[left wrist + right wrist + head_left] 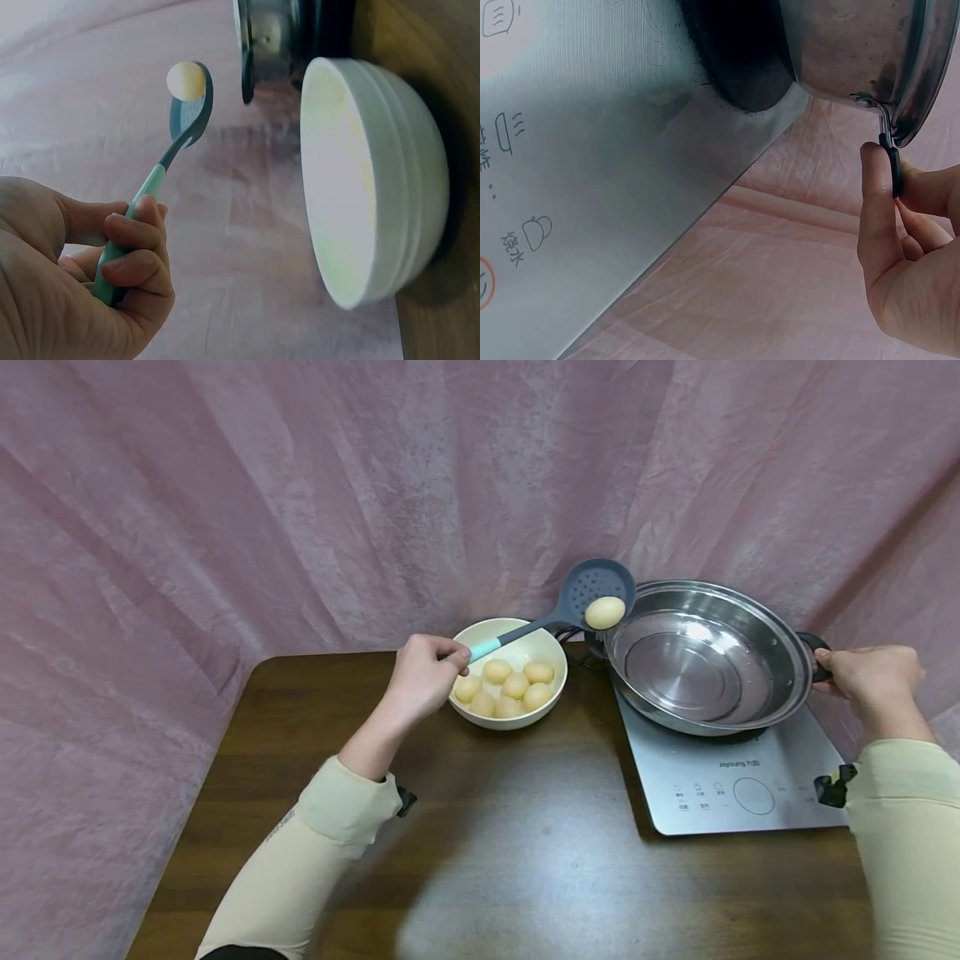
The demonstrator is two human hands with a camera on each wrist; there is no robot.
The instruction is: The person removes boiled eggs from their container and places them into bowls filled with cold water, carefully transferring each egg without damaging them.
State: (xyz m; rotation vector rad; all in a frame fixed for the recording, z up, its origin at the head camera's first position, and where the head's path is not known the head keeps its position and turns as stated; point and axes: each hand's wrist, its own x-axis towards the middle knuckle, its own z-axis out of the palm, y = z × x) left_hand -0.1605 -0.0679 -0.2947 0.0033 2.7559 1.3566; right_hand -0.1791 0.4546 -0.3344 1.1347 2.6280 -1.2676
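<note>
My left hand (427, 677) grips the mint handle of a grey skimmer (592, 578), also seen in the left wrist view (191, 112). One pale, egg-like ball (604, 612) rests in the skimmer's perforated bowl, held up near the pan's left rim. Below the handle, a white bowl (459, 643) contains several similar pale balls (514, 685). At the right, my right hand (879, 681) pinches the black side handle (895, 171) of a steel pan (697, 664). The pan's inside is shiny, with small droplets or bubbles along its right wall; whether it holds water I cannot tell.
Under the pan lies a silver induction cooker (720, 793) with printed controls. It stands on the right part of a dark wooden table (510, 827). A pink curtain (360, 510) hangs close behind the table. A dark cable (567, 633) shows between bowl and pan.
</note>
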